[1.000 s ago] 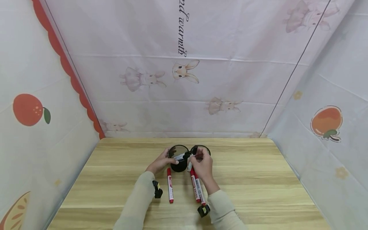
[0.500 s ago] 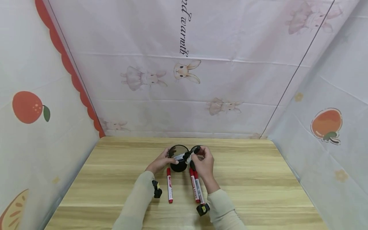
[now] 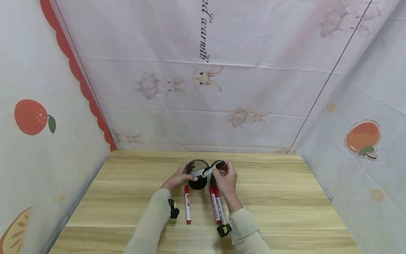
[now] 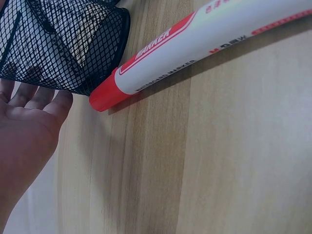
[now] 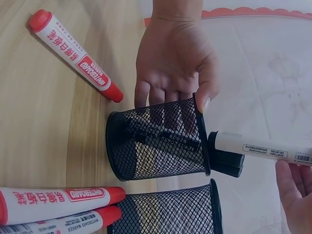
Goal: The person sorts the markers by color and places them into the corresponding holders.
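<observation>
My left hand (image 3: pixel 177 178) grips a black mesh pen cup (image 5: pixel 151 168), thumb at its rim and fingers round the far side. Inside lean black-capped whiteboard markers (image 5: pixel 228 163), their caps sticking out past the rim. Another black-capped marker (image 3: pixel 209 171) is pinched by my right hand (image 3: pixel 226 178). It slants over the cup, cap up to the right, and its lower end is at the mouth by the other caps. A second mesh cup (image 5: pixel 170 209) stands just to the right, partly hidden behind my right hand in the head view.
One red whiteboard marker (image 3: pixel 188 204) lies on the wooden table (image 3: pixel 133 204) in front of the held cup. Two more red markers (image 3: pixel 215 205) lie side by side before the second cup. Printed cloth walls (image 3: pixel 203 130) enclose the back and sides.
The marker in my right hand has tipped from steep to a flatter slant, its cap moving right and its lower end swinging left over the held cup. My left hand stays put.
</observation>
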Demonstrator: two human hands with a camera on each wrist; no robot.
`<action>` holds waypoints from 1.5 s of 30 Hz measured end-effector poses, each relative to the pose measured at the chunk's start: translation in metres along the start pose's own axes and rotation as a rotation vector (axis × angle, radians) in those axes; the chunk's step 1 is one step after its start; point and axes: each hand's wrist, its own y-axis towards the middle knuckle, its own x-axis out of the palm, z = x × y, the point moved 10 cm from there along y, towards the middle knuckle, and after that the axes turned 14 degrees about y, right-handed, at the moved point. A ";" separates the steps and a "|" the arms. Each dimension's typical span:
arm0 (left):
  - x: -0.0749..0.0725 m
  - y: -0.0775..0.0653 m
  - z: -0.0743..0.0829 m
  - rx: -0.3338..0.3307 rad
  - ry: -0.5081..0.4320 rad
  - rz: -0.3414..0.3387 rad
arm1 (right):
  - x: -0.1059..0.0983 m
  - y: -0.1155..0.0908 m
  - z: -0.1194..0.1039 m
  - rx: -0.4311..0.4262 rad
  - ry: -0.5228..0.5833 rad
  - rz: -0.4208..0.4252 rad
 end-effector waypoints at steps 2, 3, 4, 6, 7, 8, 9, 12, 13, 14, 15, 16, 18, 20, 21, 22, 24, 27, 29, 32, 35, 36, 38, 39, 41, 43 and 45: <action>0.000 0.000 0.001 -0.002 0.000 0.000 | -0.001 0.001 0.003 -0.002 0.012 -0.001; 0.000 -0.001 0.001 -0.005 0.000 0.000 | -0.002 0.001 0.004 -0.003 0.017 -0.004; 0.000 -0.001 0.002 -0.010 0.000 0.000 | -0.002 0.001 0.005 -0.002 0.019 -0.006; 0.000 -0.001 0.002 -0.013 0.003 0.003 | -0.002 0.001 0.006 0.004 0.014 -0.011; 0.000 -0.001 0.002 -0.010 0.007 0.004 | -0.001 0.001 0.007 0.012 0.011 -0.014; 0.000 -0.001 0.002 -0.011 0.008 0.002 | -0.001 0.001 0.007 0.021 0.004 -0.016; 0.000 -0.001 0.002 -0.011 0.008 0.002 | -0.001 0.000 0.008 0.033 -0.007 -0.016; 0.000 -0.002 0.002 -0.010 0.008 0.009 | -0.002 -0.002 0.016 0.069 -0.031 -0.015; 0.000 -0.002 0.002 -0.009 0.007 0.010 | -0.002 -0.002 0.017 0.072 -0.039 -0.017; 0.000 -0.002 0.002 -0.014 0.005 0.013 | -0.002 -0.003 0.018 0.069 -0.049 -0.019; 0.000 -0.002 0.002 -0.013 0.006 0.014 | -0.001 -0.004 0.018 0.063 -0.058 -0.020; 0.000 -0.002 0.001 -0.014 0.005 0.013 | -0.001 -0.004 0.018 0.054 -0.068 -0.023; 0.000 -0.002 0.001 -0.018 0.003 0.012 | -0.001 -0.005 0.019 0.024 -0.099 -0.026; 0.000 -0.002 0.001 -0.021 0.001 0.009 | 0.002 -0.006 0.015 0.010 -0.121 -0.033; 0.000 -0.002 0.001 -0.021 0.001 0.006 | 0.002 -0.006 0.015 0.005 -0.133 -0.035; 0.000 -0.002 0.001 -0.021 0.000 0.004 | 0.003 -0.007 0.015 0.004 -0.138 -0.038; 0.000 -0.002 0.000 -0.020 0.001 0.000 | 0.004 -0.007 0.016 0.001 -0.139 -0.044; 0.001 -0.002 0.000 -0.019 0.006 -0.004 | 0.005 -0.009 0.017 0.008 -0.132 -0.052; 0.001 -0.002 0.001 -0.014 0.006 -0.002 | 0.006 -0.010 0.018 0.018 -0.138 -0.054; 0.002 -0.003 0.001 -0.012 0.003 -0.001 | 0.006 -0.013 0.022 0.028 -0.162 -0.055; 0.005 -0.003 -0.001 -0.018 -0.013 -0.017 | 0.005 -0.015 0.024 0.030 -0.177 -0.058; 0.005 -0.003 -0.002 -0.024 -0.019 -0.020 | 0.006 -0.016 0.025 0.032 -0.174 -0.064; 0.006 -0.003 -0.003 -0.034 -0.030 -0.021 | 0.007 -0.017 0.027 0.038 -0.168 -0.077; 0.006 -0.002 -0.003 -0.035 -0.036 -0.021 | 0.008 -0.017 0.029 0.048 -0.165 -0.085; 0.005 -0.002 -0.004 -0.041 -0.046 -0.016 | 0.011 -0.017 0.031 0.065 -0.157 -0.102; 0.004 -0.002 -0.004 -0.042 -0.049 -0.016 | 0.013 -0.017 0.033 0.080 -0.151 -0.109; 0.003 -0.001 -0.004 -0.041 -0.048 -0.021 | 0.014 -0.017 0.036 0.094 -0.137 -0.107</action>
